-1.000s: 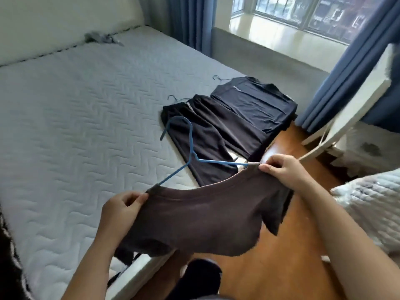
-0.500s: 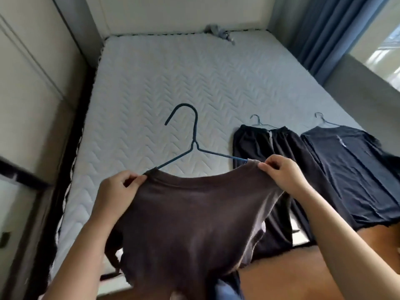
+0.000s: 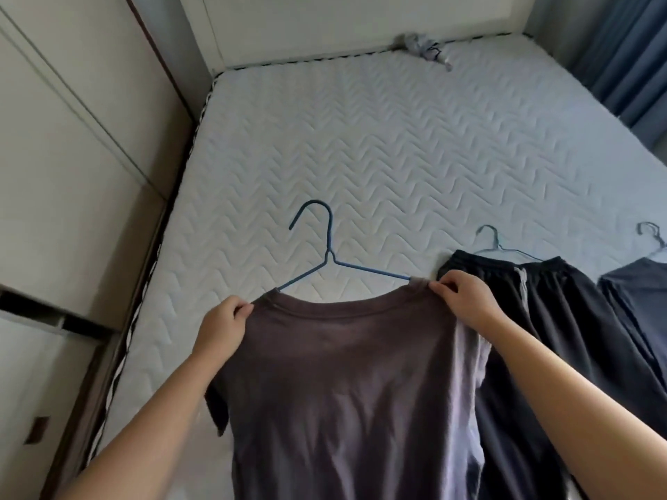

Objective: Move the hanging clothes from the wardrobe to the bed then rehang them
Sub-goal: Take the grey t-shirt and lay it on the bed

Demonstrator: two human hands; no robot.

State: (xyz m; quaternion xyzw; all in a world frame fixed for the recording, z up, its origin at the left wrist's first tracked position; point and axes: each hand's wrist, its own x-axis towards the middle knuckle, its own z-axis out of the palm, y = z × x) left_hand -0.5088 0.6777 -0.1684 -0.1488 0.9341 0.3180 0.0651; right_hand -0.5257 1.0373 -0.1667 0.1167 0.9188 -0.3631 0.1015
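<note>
You have swung the brown shirt point(image 3: 343, 373) (on its blue hanger point(image 3: 326, 254)) leftward over the mattress point(image 3: 361, 138), beside the black trousers point(image 3: 563, 319). Your left hand point(image 3: 222, 328) and right hand point(image 3: 463, 301) each pinch a shoulder; lay-down judged imminent.

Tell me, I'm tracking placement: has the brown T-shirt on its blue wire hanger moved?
Yes: the brown T-shirt went left, from over the black trousers to the quilted mattress beside them.

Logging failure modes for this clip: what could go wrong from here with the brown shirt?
1. The left hand and right hand pinch the brown shirt at its shoulders, so the blue hanger could twist or slip out.
2. The shirt hangs close beside the black trousers; laid down here, it may land on them.
</note>
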